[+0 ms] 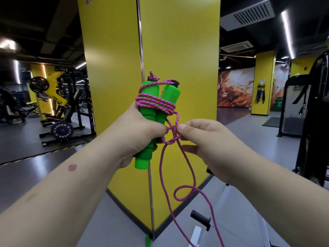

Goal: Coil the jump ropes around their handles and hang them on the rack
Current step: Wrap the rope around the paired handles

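A: Underfoot, what is there?

B: A smooth grey gym floor (58, 177) with a black-and-yellow hazard stripe on the left, under a dark ceiling with strip lights. A tall glossy yellow square pillar (179, 50) stands straight ahead. Far left is a yellow and black weight machine (53, 90) with a round black weight plate (61, 130) leaning near its base. Far right is a black exercise frame (313, 113), and beyond it an orange mural wall (235, 86).

A: And the rope?

B: The two bright green foam handles (156, 104) of the jump rope are held side by side in front of the pillar. The left hand (140, 132) has its fingers curled around their middle, so both ends stick out of the fist.

A: Which way do they run?

B: Their long axis is near upright, tilted slightly right at the top; the black end caps point up, the blunt ends down.

A: The cord?

B: The pink and orange braided cord (154, 102) is coiled several turns around the upper part of the handles, just above the left hand. The right hand (204, 141), just right of the handles, pinches a strand between thumb and forefinger where the cord crosses itself. Below that, the loose cord hangs down in a loop and runs off the near edge.
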Demonstrator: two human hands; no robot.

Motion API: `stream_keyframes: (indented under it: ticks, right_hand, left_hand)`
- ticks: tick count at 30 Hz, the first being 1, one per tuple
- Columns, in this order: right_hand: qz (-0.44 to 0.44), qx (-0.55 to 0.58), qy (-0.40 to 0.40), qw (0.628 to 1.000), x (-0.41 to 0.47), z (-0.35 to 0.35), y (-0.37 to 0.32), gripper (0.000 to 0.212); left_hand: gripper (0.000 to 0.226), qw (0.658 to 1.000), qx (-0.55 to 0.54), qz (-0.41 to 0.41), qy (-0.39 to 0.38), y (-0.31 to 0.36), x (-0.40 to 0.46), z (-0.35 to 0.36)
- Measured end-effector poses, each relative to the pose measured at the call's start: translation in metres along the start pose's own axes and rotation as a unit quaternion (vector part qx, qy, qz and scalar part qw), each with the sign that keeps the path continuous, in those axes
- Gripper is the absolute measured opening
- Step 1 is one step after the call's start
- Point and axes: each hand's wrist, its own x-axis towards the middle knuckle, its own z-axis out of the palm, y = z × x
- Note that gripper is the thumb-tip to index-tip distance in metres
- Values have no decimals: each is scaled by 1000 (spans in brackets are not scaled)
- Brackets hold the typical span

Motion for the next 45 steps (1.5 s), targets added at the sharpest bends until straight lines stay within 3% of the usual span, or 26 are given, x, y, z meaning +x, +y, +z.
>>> stream_keyframes:
  ticks: [3, 6, 9, 11, 16, 17, 19, 21, 23, 25, 26, 28, 30, 32, 33, 38, 43, 45]
  right_hand:
    - [69, 157, -49, 984, 2, 0, -3, 43]
    - [106, 265, -88, 954, 0, -10, -8, 43]
    - [107, 301, -85, 944, -1, -19, -12, 24]
    - [103, 309, -70, 943, 3, -27, -10, 27]
    - [117, 226, 40, 966, 16, -51, -5, 29]
    - [108, 181, 63, 975, 19, -58, -2, 29]
    - [32, -31, 142, 989, 25, -72, 6, 26]
    - [-12, -141, 216, 966, 27, -80, 11, 16]
    - [47, 28, 200, 978, 29, -84, 13, 18]
    - [161, 269, 110, 943, 27, -84, 12, 25]
    - [190, 314, 78, 927, 26, -85, 11, 29]
    - [187, 253, 61, 947, 25, -89, 13, 31]
    - [117, 45, 115, 985, 26, -96, 18, 28]
    - [43, -140, 182, 972, 29, -103, 24, 30]
    - [33, -155, 189, 969, 29, -104, 25, 28]
    - [88, 54, 103, 989, 27, -84, 33, 10]
    - [99, 79, 88, 988, 26, -66, 23, 5]
    - [102, 86, 93, 987, 25, -64, 21, 17]
  left_hand:
    - [58, 994, 101, 26, 25, 3, -1, 0]
    - [52, 985, 163, 43, 41, 1, 2, -5]
    - [47, 989, 142, 30, 33, -2, 5, -15]
    - [44, 993, 114, 14, 23, -5, 7, -21]
    - [43, 993, 114, -9, 23, -15, 12, -39]
    - [39, 993, 117, -13, 22, -17, 13, -43]
    - [38, 993, 107, -26, 30, -20, 14, -50]
    - [44, 996, 72, -43, 38, -22, 14, -56]
    - [46, 996, 60, -44, 46, -23, 15, -59]
    - [45, 996, 59, -33, 50, -24, 16, -60]
    - [43, 996, 61, -27, 54, -23, 17, -60]
    - [46, 995, 71, -22, 62, -21, 18, -63]
    - [55, 994, 78, -30, 72, -19, 18, -67]
    - [53, 994, 68, -41, 78, -18, 15, -70]
    - [51, 994, 57, -44, 77, -18, 15, -71]
    - [55, 996, 56, -40, 59, -17, 13, -63]
    - [57, 996, 63, -41, 51, -18, 14, -51]
    - [50, 996, 67, -38, 52, -21, 15, -51]
